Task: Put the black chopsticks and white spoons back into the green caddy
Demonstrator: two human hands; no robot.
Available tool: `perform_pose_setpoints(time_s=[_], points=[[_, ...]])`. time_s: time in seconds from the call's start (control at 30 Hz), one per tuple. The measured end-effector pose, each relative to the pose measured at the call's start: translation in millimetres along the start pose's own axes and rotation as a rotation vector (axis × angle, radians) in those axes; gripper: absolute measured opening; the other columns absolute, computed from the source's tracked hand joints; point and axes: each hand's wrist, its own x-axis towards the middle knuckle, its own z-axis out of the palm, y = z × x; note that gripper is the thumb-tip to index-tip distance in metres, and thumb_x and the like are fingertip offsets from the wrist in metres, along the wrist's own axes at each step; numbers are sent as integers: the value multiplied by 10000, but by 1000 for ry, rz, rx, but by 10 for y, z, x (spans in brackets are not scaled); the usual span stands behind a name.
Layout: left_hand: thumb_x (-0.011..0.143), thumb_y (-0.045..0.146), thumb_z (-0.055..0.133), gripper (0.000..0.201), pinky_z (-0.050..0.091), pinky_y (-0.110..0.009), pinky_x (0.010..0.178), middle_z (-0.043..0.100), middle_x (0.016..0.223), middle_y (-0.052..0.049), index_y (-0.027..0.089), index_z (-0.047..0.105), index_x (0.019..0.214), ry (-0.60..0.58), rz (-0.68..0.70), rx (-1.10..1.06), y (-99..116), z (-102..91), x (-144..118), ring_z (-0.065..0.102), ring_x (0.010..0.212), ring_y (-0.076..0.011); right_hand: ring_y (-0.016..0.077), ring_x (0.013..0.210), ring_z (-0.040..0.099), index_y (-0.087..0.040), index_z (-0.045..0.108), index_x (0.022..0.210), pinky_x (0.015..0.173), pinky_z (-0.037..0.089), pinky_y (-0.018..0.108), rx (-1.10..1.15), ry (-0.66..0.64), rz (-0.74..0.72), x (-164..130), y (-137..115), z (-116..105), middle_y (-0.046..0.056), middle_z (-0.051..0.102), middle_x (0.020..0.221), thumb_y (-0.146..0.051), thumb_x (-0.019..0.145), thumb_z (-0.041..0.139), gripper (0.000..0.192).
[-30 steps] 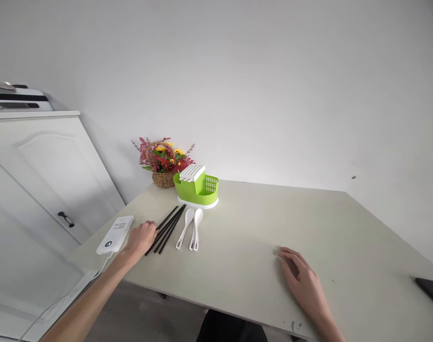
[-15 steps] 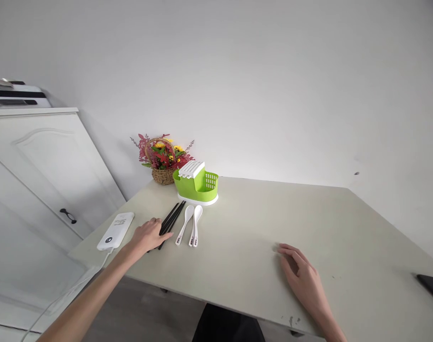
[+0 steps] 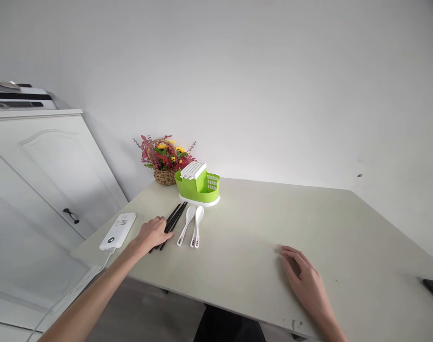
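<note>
Chopsticks (image 3: 175,219) drawn closer together, middles under left fingers (image 3: 160,221); can't tell if gripped.

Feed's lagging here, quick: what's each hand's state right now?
Left hand: over the chopsticks, thumb against them; firm grip can't be told.
Right hand: open, loosely curled, holding nothing.

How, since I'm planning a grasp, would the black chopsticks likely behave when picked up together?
The black chopsticks look straight and slim, so they are probably stiff and light. Their near ends lie spread below the left hand, so the bunch may slide or fan apart if held loosely.
</note>
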Motion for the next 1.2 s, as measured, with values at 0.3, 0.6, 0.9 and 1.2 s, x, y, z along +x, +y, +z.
perform_pose_setpoints(time_s=[0.3, 0.6, 0.9, 1.2], points=[[880, 351, 612, 334, 544, -428, 861, 715, 1184, -207, 134, 674, 1126, -49, -19, 35, 102, -48, 8, 707, 1079, -382, 173, 752, 666, -276, 707, 1109, 627, 524, 315, -12, 15, -5, -7, 27, 10, 63, 643, 1417, -481, 964, 484, 336], [876, 299, 614, 321, 538, -417, 867, 717, 1164, -222, 113, 684, 1129, -83, -56, 54, 135, -22, 139, 710, 1079, -370, 193, 819, 689, -285, 717, 1080, 603, 524, 315, -35, 7, -5, 6, 146, 21, 46, 652, 1406, -524, 933, 502, 353], [891, 325, 626, 351, 520, -427, 920, 708, 1180, -225, 123, 676, 1175, -80, -72, 9, 134, 71, 193, 687, 1130, -362, 199, 872, 691, -289, 713, 1081, 634, 527, 318, -73, 16, 0, -13, 89, -5, 35, 655, 1394, -549, 925, 489, 377], [825, 272, 702, 313, 537, -368, 888, 704, 1193, -203, 133, 710, 1105, -100, -74, -26, 165, 77, 269, 695, 1100, -334, 244, 1045, 690, -309, 684, 1149, 661, 546, 318, -69, -2, 20, -18, 132, 4, 20, 638, 1425, -595, 932, 481, 413]])
